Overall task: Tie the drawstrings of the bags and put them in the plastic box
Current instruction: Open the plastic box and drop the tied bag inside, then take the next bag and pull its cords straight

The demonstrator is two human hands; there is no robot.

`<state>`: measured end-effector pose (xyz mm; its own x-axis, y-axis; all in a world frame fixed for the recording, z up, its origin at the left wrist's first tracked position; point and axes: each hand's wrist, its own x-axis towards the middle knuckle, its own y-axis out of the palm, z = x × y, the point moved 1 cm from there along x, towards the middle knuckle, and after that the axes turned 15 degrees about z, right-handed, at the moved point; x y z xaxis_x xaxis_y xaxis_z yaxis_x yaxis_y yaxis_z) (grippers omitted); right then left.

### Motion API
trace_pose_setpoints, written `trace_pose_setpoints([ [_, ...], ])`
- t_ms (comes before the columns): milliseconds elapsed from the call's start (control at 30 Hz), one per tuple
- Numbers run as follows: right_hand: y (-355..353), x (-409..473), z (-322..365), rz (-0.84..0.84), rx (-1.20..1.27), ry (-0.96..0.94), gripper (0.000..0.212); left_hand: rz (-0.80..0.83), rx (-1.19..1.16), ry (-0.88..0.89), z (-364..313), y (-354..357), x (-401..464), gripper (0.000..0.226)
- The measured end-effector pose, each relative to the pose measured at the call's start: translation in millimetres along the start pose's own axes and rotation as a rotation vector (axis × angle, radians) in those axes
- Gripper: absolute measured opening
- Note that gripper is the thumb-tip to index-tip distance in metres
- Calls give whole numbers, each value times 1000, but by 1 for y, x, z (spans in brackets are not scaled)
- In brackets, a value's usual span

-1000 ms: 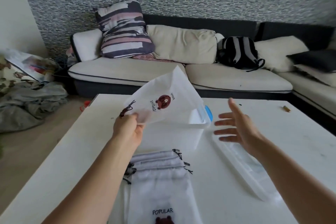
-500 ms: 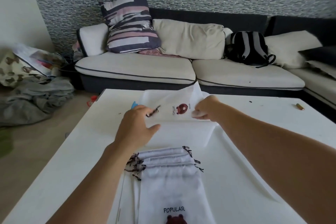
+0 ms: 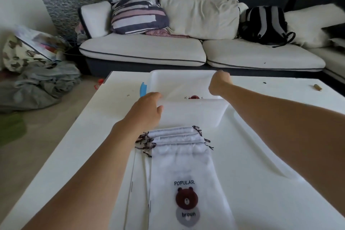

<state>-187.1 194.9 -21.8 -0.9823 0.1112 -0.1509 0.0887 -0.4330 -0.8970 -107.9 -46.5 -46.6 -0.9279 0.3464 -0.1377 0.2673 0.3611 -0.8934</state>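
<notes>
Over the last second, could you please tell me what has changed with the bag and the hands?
The bag, held up in the left hand a second ago, now lies down inside the plastic box. The right hand, open in the air before, has come onto the bag's far side. The stack of bags nearer the person stayed put.

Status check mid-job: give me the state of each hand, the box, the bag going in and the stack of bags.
left hand: at the box's near-left rim, grip unclear
right hand: reaching into the box, fingers curled, hold unclear
plastic box: open, no lid on
bag in box: lying inside, bear print partly visible
stacked bags: flat on the table, drawstrings loose, not yet boxed
</notes>
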Motion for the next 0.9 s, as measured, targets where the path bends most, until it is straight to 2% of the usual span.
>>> trace_pose_setpoints([
  [67,-6,-18,6,-267,111,-110,7,49,9,-19,2,-1,0,60],
  [100,-5,-35,10,-372,188,-214,7,22,29,-38,2,-2,0,65],
  [133,-2,-53,12,-386,210,-330,6,-49,49,-68,2,-4,-1,64],
  [167,3,-71,14,-281,173,-463,8,-152,61,-112,1,-9,-3,58],
  [233,23,-102,7,149,46,-592,12,-284,48,-187,-2,-17,-11,34],
  [267,38,-109,-5,321,-32,-565,9,-237,25,-198,-2,-17,-16,25],
  [333,68,-106,-35,409,-160,-466,23,22,-27,-164,-2,-8,-24,25],
  [367,81,-105,-46,403,-191,-420,29,160,-22,-138,-3,1,-30,26],
  [433,103,-103,-58,386,-201,-357,32,324,26,-102,-5,19,-38,37],
  [533,114,-104,-58,365,-129,-299,21,367,-4,-56,-6,33,-45,60],
  [633,80,-111,-38,306,-41,-391,10,345,25,-10,-6,25,-52,82],
  [667,58,-118,-30,281,50,-427,9,323,3,-11,-8,17,-56,80],
  [700,34,-127,-22,255,153,-460,10,280,-46,5,-11,5,-59,68],
  [767,-12,-144,-8,187,368,-525,10,114,-175,95,-20,-22,-65,26],
  [800,-33,-153,-4,141,467,-550,10,38,-248,155,-26,-35,-67,18],
  [900,-60,-166,-11,16,603,-558,17,-15,-571,355,-43,-53,-74,27],
])
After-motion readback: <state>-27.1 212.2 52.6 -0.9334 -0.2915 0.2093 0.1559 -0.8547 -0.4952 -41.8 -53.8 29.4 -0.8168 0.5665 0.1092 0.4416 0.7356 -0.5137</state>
